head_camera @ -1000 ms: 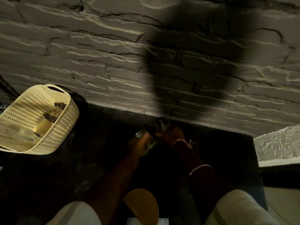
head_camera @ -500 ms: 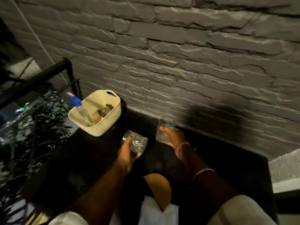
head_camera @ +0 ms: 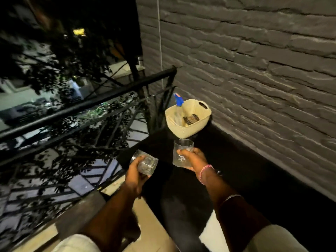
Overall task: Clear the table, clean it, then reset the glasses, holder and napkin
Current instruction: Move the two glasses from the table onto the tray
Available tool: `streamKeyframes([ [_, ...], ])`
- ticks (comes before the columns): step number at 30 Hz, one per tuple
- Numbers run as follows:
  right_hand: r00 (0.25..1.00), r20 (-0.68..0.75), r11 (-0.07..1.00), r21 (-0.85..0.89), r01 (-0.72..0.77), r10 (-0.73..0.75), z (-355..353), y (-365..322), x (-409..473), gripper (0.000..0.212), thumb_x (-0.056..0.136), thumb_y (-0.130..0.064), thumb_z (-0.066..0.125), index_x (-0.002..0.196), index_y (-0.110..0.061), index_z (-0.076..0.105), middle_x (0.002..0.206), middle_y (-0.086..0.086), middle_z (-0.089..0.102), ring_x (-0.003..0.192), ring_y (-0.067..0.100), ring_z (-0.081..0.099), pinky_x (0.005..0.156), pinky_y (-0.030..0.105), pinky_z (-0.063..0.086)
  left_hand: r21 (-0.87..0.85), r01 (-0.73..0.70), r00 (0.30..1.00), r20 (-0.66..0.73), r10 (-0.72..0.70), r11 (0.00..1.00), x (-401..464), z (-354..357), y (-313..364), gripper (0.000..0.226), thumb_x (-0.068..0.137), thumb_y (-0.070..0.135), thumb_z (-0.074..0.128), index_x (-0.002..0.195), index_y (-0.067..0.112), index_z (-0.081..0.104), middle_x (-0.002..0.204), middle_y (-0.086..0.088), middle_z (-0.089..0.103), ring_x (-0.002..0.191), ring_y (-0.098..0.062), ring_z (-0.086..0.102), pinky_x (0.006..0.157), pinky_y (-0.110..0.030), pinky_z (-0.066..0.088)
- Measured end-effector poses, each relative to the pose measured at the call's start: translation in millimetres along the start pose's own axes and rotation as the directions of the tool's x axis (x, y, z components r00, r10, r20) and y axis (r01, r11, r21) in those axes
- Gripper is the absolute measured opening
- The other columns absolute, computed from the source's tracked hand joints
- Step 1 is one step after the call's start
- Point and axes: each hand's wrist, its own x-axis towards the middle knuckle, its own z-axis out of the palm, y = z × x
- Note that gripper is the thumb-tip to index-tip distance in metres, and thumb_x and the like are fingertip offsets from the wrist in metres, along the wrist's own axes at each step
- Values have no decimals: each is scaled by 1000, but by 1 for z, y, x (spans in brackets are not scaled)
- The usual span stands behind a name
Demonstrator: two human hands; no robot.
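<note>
Both glasses had been lifted off the dark table (head_camera: 236, 171) and carried toward the cream basket (head_camera: 189, 128), the left hand (head_camera: 135, 176) wrapped around the tilted glass (head_camera: 145, 163) and the right hand (head_camera: 193, 159) gripping the upright glass (head_camera: 181, 152), so clearing looked underway, with wiping and resetting apparently still ahead

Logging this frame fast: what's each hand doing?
Left hand: grips a tilted clear glass tumbler.
Right hand: grips an upright clear glass tumbler.
</note>
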Motion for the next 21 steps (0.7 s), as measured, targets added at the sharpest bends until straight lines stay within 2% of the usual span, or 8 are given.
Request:
streamKeyframes([
  [2,1000,20,998,-59,18,-17,34,12,-4,29,79,-3,81,94,-18,62,105,13,71,83,21,68,72,34,58,27,-20,999,-48,21,999,-2,-36,15,21,102,30,54,98,18,72,81,0,79,65,-13,73,65,-31,53],
  [6,997,70,986,-165,33,-22,112,42,-13,38,75,-2,83,101,-19,60,105,11,70,93,26,69,79,38,59,84,-59,989,-131,70,995,-8,-125,38,13,92,24,70,100,16,77,112,-13,76,102,-28,70,101,-47,54],
  [8,995,97,975,-221,37,-16,159,64,-21,45,73,-4,85,109,-15,60,109,13,70,97,27,69,85,40,59,137,-67,971,-218,96,988,-13,-176,46,14,80,24,82,87,14,76,96,-9,76,96,-27,70,94,-43,54],
  [11,988,152,944,-321,71,-23,222,100,-27,58,69,-5,89,116,-13,56,109,9,69,94,21,68,82,34,59,211,-69,933,-333,139,975,-16,-248,51,37,51,30,96,75,14,74,81,-6,77,88,-34,75,86,-48,60],
  [13,986,165,922,-378,89,-28,249,117,-32,65,67,-7,91,119,-14,54,105,3,68,90,15,67,80,31,58,237,-84,910,-378,171,968,-16,-284,50,46,47,26,98,84,13,74,85,-6,77,88,-35,76,88,-54,61],
  [15,980,200,891,-443,99,-10,280,139,-31,62,68,-7,90,116,-17,52,96,-3,65,80,10,65,77,33,58,223,-84,874,-452,179,971,-21,-320,54,62,51,21,99,104,17,66,94,-6,76,88,-29,75,87,-51,62],
  [18,965,260,811,-569,138,19,314,172,-14,69,56,-22,95,114,-17,58,94,8,72,77,29,74,66,47,63,225,-84,828,-526,194,971,-20,-367,55,78,39,27,100,109,23,66,101,-3,78,91,-26,76,87,-51,62],
  [21,936,351,742,-628,234,2,331,233,46,81,52,-30,93,121,-8,57,102,8,73,88,25,74,73,33,63,237,-78,805,-558,202,968,-16,-393,53,74,49,16,100,115,18,66,108,-5,75,97,-27,74,95,-49,59],
])
